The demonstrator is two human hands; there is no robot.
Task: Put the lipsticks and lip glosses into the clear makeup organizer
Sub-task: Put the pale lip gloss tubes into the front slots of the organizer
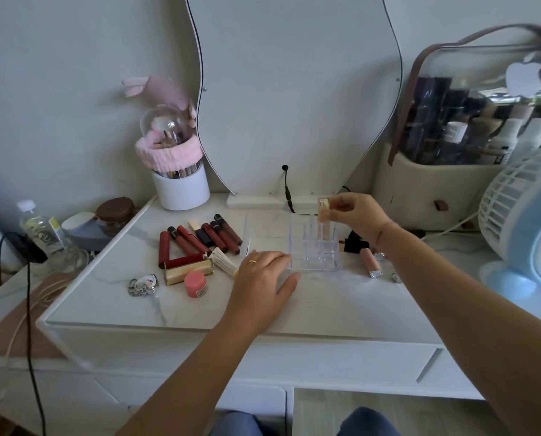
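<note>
Right hand (355, 215) pinching a squarish beige lipstick (323, 212) over the clear gridded acrylic organizer (313, 262), left hand (263, 278) spread flat alongside.

Your forearms are bare up to the frame's edge. Your left hand (263, 278), at centre frame, wears a thin gold ring (252, 261) on one finger. Right of centre, a fine bracelet (384, 229) circles the wrist of your right hand (354, 215). Blue trousers (370, 423) show along the bottom edge.
</note>
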